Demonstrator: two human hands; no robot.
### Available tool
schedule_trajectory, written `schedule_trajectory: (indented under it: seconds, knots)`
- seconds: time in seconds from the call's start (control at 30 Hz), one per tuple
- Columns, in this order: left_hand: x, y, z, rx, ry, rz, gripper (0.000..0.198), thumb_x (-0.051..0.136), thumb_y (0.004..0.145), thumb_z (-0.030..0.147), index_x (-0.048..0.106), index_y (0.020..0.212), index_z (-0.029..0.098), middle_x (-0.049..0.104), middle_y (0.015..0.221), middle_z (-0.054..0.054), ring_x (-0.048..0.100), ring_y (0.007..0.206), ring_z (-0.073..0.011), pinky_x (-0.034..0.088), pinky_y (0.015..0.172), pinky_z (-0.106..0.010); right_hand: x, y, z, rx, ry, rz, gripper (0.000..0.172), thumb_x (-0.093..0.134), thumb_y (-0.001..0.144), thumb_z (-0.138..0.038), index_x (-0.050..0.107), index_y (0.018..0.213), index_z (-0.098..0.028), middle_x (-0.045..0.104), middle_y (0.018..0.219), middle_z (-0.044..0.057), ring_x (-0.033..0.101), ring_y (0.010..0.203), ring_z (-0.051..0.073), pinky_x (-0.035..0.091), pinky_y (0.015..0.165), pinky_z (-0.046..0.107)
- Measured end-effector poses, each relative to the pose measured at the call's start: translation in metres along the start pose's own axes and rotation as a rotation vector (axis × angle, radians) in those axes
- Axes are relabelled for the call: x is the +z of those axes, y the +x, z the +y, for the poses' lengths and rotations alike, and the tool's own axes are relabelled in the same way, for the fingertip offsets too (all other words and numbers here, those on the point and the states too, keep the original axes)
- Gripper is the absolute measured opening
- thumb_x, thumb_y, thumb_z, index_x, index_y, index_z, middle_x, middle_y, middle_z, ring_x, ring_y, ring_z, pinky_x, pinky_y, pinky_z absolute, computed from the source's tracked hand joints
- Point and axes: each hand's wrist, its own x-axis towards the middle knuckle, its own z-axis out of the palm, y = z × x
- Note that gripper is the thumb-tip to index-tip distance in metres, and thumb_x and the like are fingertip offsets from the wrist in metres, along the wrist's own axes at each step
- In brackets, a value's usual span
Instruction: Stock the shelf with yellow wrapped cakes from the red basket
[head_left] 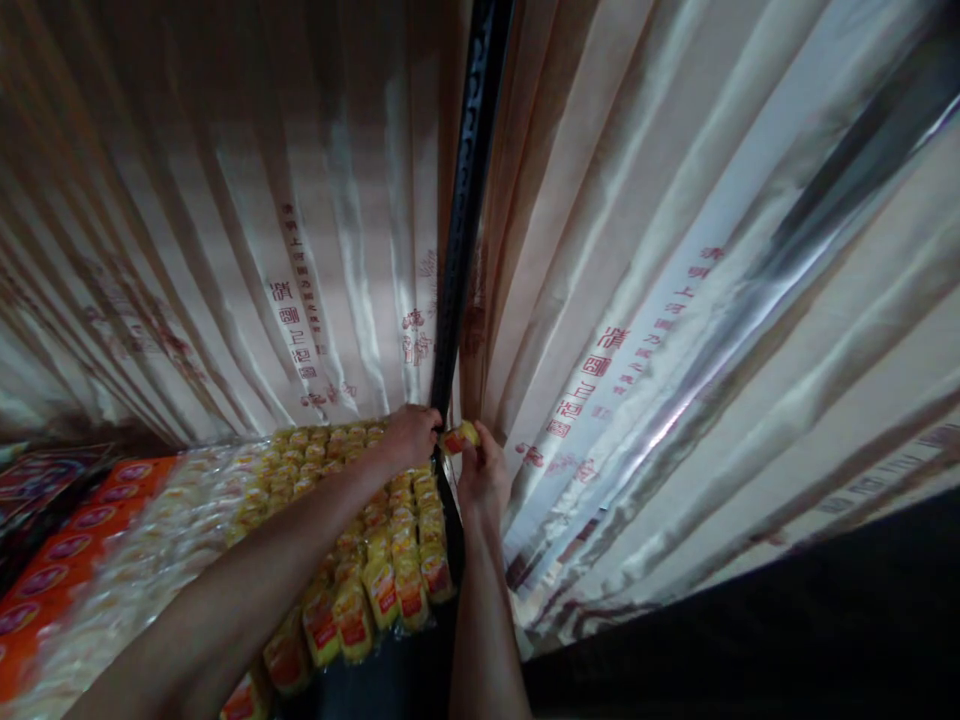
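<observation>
Rows of small yellow packets with red labels (351, 612) stand close together on a dark surface. At their far right corner, beside a black upright post (466, 190), my right hand (484, 470) holds one yellow packet (459, 437) between thumb and fingers. My left hand (412, 436) reaches over the rows to the post, just left of that packet. Its fingers are curled in, and what they hold, if anything, is too small and dark to make out.
Pale curtains with red printed characters (585, 380) hang behind and to the right of the post. Left of the yellow rows lie clear-wrapped pale packets (150, 560), then an orange printed strip (71, 545).
</observation>
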Motion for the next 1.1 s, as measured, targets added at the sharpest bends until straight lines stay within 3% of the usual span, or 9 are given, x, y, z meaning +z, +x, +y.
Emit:
schedule_trajectory:
  seconds: [0.1,0.3,0.57,0.83,1.1]
  knots:
    - [0.005,-0.012,-0.003,0.026,0.132,-0.064,0.022,0.044,0.077,0.011,0.065,0.08,0.015,0.068,0.084,-0.008,0.061,0.085,-0.0201,0.047,0.079,-0.03,0.005,0.005,0.005,0.011,-0.049,-0.012,0.045,0.041,0.081,-0.036,0.058,0.116,-0.013,0.062,0.112,0.013,0.058,0.1,0.023,0.044,0.087,0.036]
    - [0.01,-0.043,-0.007,0.361,0.137,-0.107,0.02,0.043,0.081,0.014,0.062,0.078,0.017,0.066,0.086,-0.005,0.058,0.089,-0.0168,0.044,0.086,-0.028,0.02,0.006,0.013,0.078,-0.06,-0.107,0.037,0.043,0.08,-0.033,0.057,0.112,-0.019,0.066,0.103,0.006,0.062,0.085,0.018,0.046,0.078,0.03]
    - [0.021,-0.043,-0.024,0.238,-0.043,-0.065,0.024,0.041,0.082,0.011,0.063,0.087,0.019,0.066,0.095,-0.003,0.059,0.093,-0.0146,0.045,0.089,-0.027,0.019,0.015,0.019,0.008,-0.125,-0.153,0.037,0.042,0.082,-0.03,0.06,0.111,-0.017,0.067,0.103,0.008,0.061,0.089,0.02,0.045,0.083,0.031]
    - [0.023,-0.043,-0.024,0.284,-0.041,-0.085,0.027,0.042,0.078,0.008,0.064,0.089,0.018,0.065,0.096,-0.004,0.058,0.094,-0.0156,0.046,0.088,-0.026,0.029,0.011,0.026,0.027,-0.246,-0.257,0.034,0.046,0.081,-0.027,0.063,0.11,-0.02,0.068,0.1,0.007,0.063,0.087,0.018,0.046,0.081,0.028]
    - [0.027,-0.043,-0.028,0.276,-0.07,-0.072,0.027,0.041,0.079,0.008,0.065,0.088,0.018,0.065,0.096,-0.004,0.059,0.094,-0.0154,0.045,0.089,-0.026,0.03,0.015,0.026,0.069,-0.207,-0.32,0.029,0.051,0.08,-0.029,0.064,0.106,-0.024,0.07,0.098,0.004,0.064,0.083,0.017,0.047,0.078,0.026]
